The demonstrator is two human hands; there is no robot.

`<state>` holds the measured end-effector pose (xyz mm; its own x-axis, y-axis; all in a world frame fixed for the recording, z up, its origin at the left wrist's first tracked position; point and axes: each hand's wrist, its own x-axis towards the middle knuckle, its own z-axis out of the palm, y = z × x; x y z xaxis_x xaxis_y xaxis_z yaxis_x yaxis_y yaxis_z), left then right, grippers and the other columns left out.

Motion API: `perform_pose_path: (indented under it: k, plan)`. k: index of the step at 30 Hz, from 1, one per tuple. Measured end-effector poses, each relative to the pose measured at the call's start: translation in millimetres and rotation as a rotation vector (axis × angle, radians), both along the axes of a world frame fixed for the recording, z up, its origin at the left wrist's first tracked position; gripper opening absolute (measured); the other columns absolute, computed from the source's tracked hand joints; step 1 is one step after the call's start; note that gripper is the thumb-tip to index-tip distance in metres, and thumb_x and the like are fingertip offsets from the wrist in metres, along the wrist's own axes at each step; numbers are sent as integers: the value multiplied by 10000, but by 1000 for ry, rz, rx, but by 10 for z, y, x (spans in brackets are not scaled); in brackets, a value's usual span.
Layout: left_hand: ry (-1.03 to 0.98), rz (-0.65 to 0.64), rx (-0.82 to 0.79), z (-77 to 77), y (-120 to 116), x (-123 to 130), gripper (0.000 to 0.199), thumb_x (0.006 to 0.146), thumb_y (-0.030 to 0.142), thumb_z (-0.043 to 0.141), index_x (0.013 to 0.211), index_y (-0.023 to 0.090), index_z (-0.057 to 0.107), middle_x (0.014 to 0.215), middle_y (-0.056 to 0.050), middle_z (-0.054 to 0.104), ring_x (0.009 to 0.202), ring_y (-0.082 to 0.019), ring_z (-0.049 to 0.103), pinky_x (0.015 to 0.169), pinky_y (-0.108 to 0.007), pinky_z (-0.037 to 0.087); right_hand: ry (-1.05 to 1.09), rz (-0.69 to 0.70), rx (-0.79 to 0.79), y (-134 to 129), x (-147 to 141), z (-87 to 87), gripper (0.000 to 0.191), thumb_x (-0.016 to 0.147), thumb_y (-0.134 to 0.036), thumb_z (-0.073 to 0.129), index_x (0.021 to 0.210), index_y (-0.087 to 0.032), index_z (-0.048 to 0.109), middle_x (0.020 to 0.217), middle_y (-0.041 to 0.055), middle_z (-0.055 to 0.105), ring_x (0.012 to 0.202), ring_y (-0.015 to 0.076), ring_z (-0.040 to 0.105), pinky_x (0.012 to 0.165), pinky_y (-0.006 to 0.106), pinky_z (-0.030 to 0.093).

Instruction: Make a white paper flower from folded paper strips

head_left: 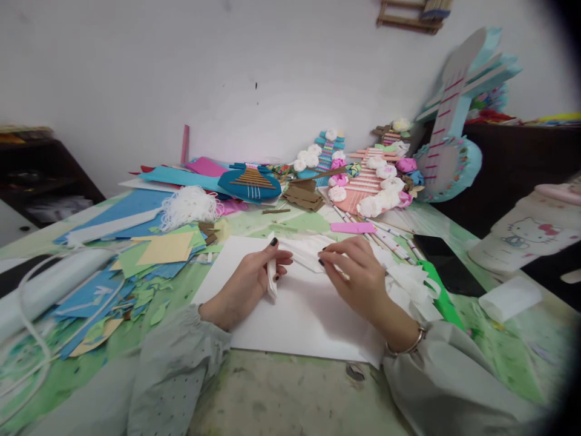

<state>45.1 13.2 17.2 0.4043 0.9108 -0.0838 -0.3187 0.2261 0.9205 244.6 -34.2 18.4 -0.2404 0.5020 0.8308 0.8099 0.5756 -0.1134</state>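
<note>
Left hand (256, 272) grips a folded white strip (271, 275), upright between thumb and fingers. Right hand (358, 272), fingers curled, near white crepe paper (308, 253); whether it pinches any, cannot tell

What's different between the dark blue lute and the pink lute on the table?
The dark blue lute has brown bars, while the pink lute has pale ones. White and pink flowers edge the pink lute, but none show on the dark blue lute. Both are lute-shaped models with a row of bars.
</note>
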Motion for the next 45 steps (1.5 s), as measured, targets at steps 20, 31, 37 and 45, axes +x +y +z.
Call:
perform_pose_path:
  k: [20, 31, 37, 45]
  plan:
    - [320, 170, 131, -54, 61, -89, 345, 635, 220, 665, 970, 140, 668, 629, 0, 579, 550, -85, 472, 483, -179, 324, 179, -124, -309, 111, 217, -51, 94, 765, -214, 612, 813, -206, 693, 860, 61, 663, 859, 220, 553, 778, 393, 441]
    - [302, 86, 50, -33, 43, -51, 249, 610, 148, 622, 849, 94, 668, 589, -4, 548, 522, -73, 442, 458, -174, 309, 188, -142, -467, 179, 192, -136, 131, 714, -88, 588, 702, -199, 656, 826, 41, 655, 839, 209, 538, 770, 368, 426]
    - [357, 38, 118, -74, 43, -65, 249, 663, 186, 615, 900, 131, 667, 670, -13, 579, 565, -81, 478, 474, -172, 329, 290, 25, -299, 73, 140, -6, 113, 768, -119, 567, 786, -210, 629, 867, 43, 651, 877, 196, 563, 804, 364, 444]
    - [247, -115, 153, -30, 21, -48, 274, 651, 136, 594, 911, 132, 681, 718, -26, 613, 602, -96, 482, 495, -181, 326, 1, 241, -304, 8, 5, -13, 123, 842, -124, 503, 835, -211, 591, 1014, 75, 618, 963, 188, 535, 845, 372, 454]
